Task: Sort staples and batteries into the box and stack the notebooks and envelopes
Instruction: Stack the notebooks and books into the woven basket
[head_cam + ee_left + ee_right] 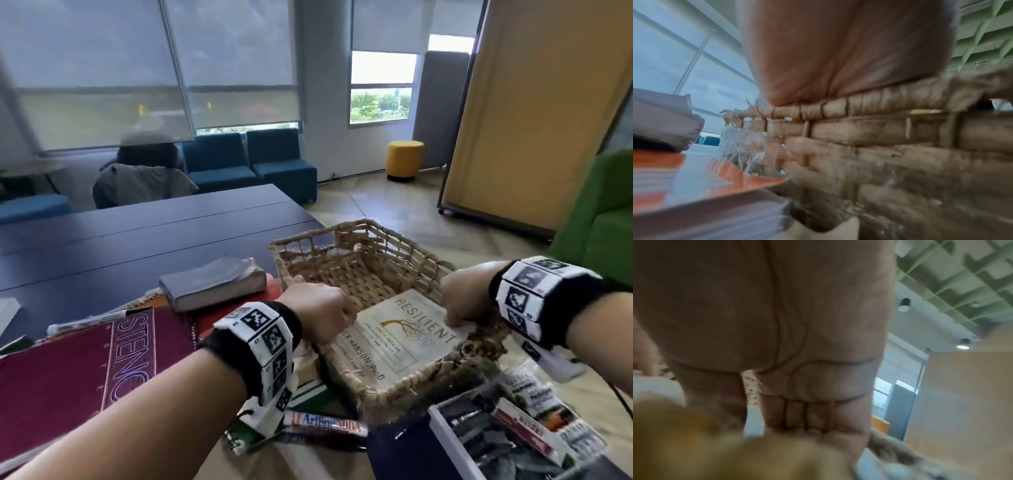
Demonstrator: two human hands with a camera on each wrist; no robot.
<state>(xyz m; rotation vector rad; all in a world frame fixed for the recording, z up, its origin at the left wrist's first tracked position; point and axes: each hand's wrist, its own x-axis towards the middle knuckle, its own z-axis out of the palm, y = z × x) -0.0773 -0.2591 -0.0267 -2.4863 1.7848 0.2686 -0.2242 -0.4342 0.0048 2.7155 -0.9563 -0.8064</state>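
A woven basket [373, 270] stands mid-table with a cream book titled "Resilient" [404, 339] lying tilted inside. My left hand [325, 315] is curled at the book's left corner. Its heel rests on the basket rim [838, 107], and its fingertips are hidden. My right hand [459, 308] pinches the book's right corner, with the white cover [754, 423] under the curled fingers [807, 415]. A maroon steno notebook [85, 370] lies at the left. A white box [507, 442] of small packs sits at the bottom right.
A grey book [212, 284] lies on an orange notebook [748, 177] left of the basket. A marker pack [325, 423] lies near the front edge. A person [144, 178] sits at the dark table's far side. A green chair [603, 219] stands at the right.
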